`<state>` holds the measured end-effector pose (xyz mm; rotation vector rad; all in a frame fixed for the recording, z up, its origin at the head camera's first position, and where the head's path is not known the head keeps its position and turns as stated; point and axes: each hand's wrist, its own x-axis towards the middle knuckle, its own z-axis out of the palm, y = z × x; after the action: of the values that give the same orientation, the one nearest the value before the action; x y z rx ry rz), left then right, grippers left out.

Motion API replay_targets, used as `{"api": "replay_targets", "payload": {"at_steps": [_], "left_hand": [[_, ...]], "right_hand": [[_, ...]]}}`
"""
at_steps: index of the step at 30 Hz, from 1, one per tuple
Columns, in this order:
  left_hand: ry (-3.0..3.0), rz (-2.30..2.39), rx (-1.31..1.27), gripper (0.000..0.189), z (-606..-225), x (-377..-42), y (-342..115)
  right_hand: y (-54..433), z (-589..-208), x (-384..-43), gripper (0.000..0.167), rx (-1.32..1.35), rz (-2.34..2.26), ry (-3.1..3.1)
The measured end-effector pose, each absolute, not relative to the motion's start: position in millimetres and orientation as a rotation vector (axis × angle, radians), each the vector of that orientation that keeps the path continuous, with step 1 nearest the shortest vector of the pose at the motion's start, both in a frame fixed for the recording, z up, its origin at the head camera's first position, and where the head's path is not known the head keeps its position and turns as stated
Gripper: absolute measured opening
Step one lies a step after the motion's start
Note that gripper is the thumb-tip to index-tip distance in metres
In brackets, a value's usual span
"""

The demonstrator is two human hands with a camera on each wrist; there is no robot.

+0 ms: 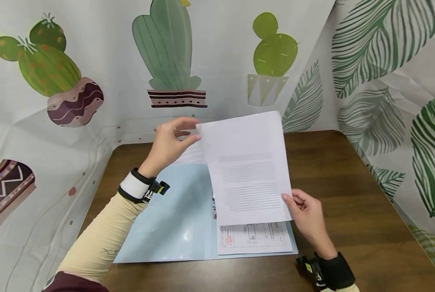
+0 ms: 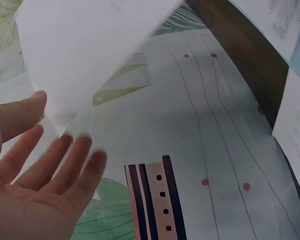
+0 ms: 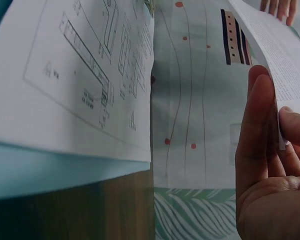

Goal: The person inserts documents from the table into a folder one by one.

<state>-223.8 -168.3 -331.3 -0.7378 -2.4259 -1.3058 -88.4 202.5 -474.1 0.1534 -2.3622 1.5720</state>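
Note:
My right hand [image 1: 309,217] pinches the lower right edge of some printed paper [image 1: 246,138], thumb on the face and fingers behind. The paper is held up, tilted, above an open light blue folder [image 1: 166,219]. At its upper left corner is my left hand [image 1: 171,142], thumb and fingers apart around the corner; the left wrist view shows these fingers [image 2: 80,165] spread and slightly blurred. In the folder's right half lies a sheet with line drawings and a red stamp [image 1: 254,243], partly covered by the raised paper. A metal clip [image 1: 214,207] shows at the folder's middle.
Behind the folder's left half lies another printed sheet [image 1: 190,156], partly hidden by the left hand and the raised paper. The brown wooden table [image 1: 356,227] extends to the right. A cloth [image 1: 225,52] printed with cacti and leaves hangs behind the table.

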Motion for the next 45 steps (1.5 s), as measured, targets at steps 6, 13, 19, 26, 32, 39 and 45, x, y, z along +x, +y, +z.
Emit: {"api": "replay_targets", "payload": {"at_steps": [6, 13, 19, 26, 32, 39, 45], "left_hand": [[-2.452, -1.031, -0.788, 0.058, -355, -213, -172], [-2.666, -0.855, -0.905, 0.075, -402, -186, -176], [-2.823, -0.683, -0.972, 0.084, -445, -165, -176], [-2.886, -0.547, -0.968, 0.091, -481, -144, -177], [-3.015, -0.438, -0.920, 0.097, -503, -127, -177], [-3.086, -0.431, -0.863, 0.099, -514, -114, -175], [-3.100, -0.415, -0.836, 0.096, -517, -110, -174]], "right_hand": [[214, -479, -83, 0.022, 0.018, 1.646, -2.381], [223, -484, -78, 0.028, -0.102, 1.687, -2.430], [228, -489, -76, 0.031, -0.182, 1.693, -2.478], [228, -495, -74, 0.035, -0.253, 1.697, -2.530], [226, -501, -70, 0.037, -0.296, 1.686, -2.599], [224, -505, -68, 0.039, -0.332, 1.731, -2.645], [221, -505, -67, 0.040, -0.359, 1.767, -2.689]]}}
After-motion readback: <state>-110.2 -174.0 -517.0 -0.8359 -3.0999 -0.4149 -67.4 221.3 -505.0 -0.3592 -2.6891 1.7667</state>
